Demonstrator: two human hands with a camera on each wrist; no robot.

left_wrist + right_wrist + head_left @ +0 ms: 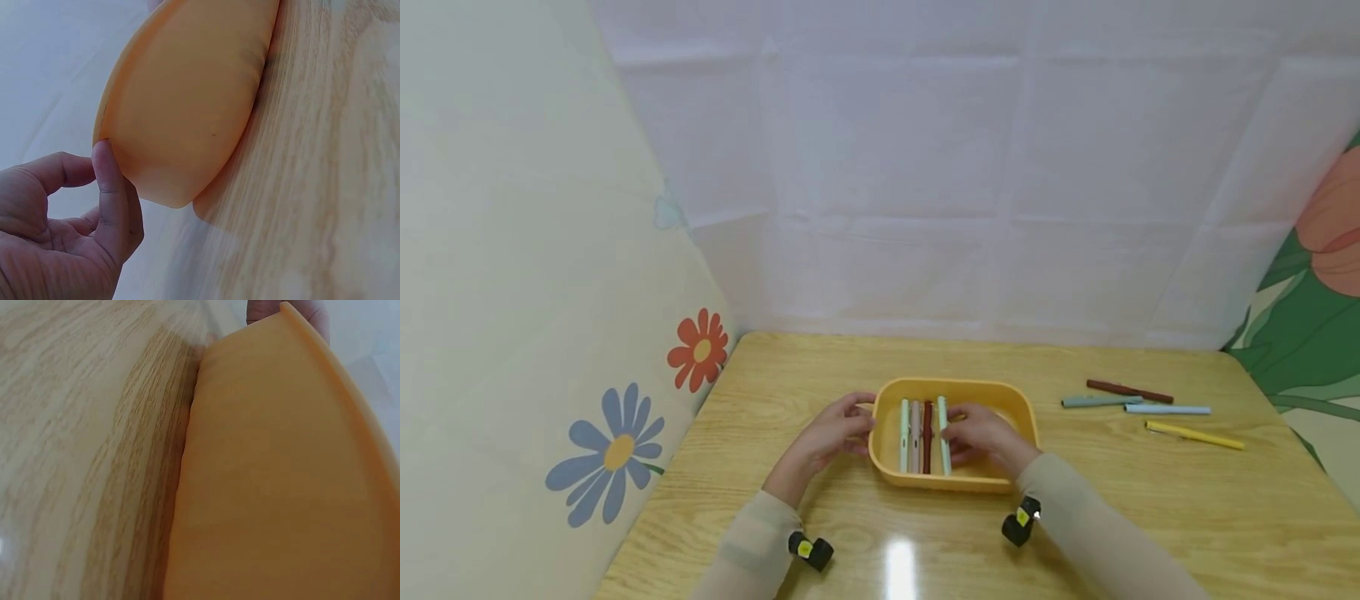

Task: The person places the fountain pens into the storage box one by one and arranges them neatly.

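In the head view the right hand (988, 433) is covering part of the floor of the yellow tray (925, 481), the dark marks on the pens (915, 450) inside are showing too small to make out, and the bottom edge is cutting off both sleeves (748, 546). In the left wrist view the left hand (62, 231) (its palm only partly showing) is being cropped at the left and bottom. In the right wrist view the tray's wall is hiding the pens, and some fingers (262, 309) are being cropped at the top.

Tray (955, 482), four pens (1168, 409) on wooden table (955, 542)
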